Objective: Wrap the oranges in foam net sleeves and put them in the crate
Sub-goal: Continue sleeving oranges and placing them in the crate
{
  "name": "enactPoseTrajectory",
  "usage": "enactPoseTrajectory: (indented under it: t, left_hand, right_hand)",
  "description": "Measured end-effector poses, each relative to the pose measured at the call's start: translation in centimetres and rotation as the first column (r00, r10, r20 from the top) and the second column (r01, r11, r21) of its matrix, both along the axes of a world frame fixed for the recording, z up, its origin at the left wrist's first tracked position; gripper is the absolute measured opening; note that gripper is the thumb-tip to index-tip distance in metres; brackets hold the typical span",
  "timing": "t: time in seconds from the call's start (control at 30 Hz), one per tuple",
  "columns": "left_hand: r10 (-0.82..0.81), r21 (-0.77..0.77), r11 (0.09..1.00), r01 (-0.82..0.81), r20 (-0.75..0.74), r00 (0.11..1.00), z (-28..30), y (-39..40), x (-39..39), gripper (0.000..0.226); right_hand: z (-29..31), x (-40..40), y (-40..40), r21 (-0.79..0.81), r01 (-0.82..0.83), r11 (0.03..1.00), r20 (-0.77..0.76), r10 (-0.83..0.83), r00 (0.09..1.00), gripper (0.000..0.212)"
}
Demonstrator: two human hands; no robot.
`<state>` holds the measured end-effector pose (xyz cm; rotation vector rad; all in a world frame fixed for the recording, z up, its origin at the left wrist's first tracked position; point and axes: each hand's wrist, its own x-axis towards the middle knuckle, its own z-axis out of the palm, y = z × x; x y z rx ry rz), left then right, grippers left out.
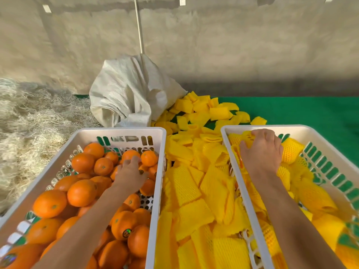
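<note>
A white crate (120, 130) on the left holds several bare oranges (82, 193). My left hand (130, 174) lies palm down on them near the far right corner, fingertips touching an orange (129, 154). On the right, a second white crate (295, 127) holds oranges in yellow foam net sleeves (291, 153). My right hand (262, 152) reaches into its far left corner, fingers curled over a sleeved orange (247, 135) that it mostly hides. Loose yellow foam sleeves (191, 189) are heaped between the two crates.
A crumpled white woven sack (132, 94) sits behind the left crate, against a pale wall. Dry straw (29, 123) covers the ground at left. A green mat (310, 110) lies under the sleeves and the right crate. A thin white pole (139, 26) stands behind the sack.
</note>
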<state>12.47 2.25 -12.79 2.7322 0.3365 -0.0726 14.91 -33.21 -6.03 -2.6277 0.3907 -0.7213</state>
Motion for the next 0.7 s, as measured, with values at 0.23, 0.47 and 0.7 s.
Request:
enactPoseTrajectory:
  t: [0.23, 0.47, 0.7]
  left_hand:
    - [-0.207, 0.147, 0.959, 0.24, -0.213, 0.955, -3.5, -0.1, -0.8, 0.064]
    - [-0.233, 0.408, 0.843, 0.351, -0.311, 0.921, -4.2, -1.6, -0.7, 0.058]
    - [-0.195, 0.39, 0.898, 0.203, -0.059, 0.979, -0.9, -1.3, 0.1, 0.071]
  right_hand:
    - [0.6, -1.5, 5.1, -0.169, -0.335, 0.927, 0.107, 0.355, 0.929, 0.025]
    - [-2.5, -2.8, 9.5, 0.132, -0.794, 0.593, -0.31, 0.786, 0.535, 0.055]
    - [-4.1, -2.1, 10.3, 0.134, -0.835, 0.533, -0.579, 0.726, 0.371, 0.072]
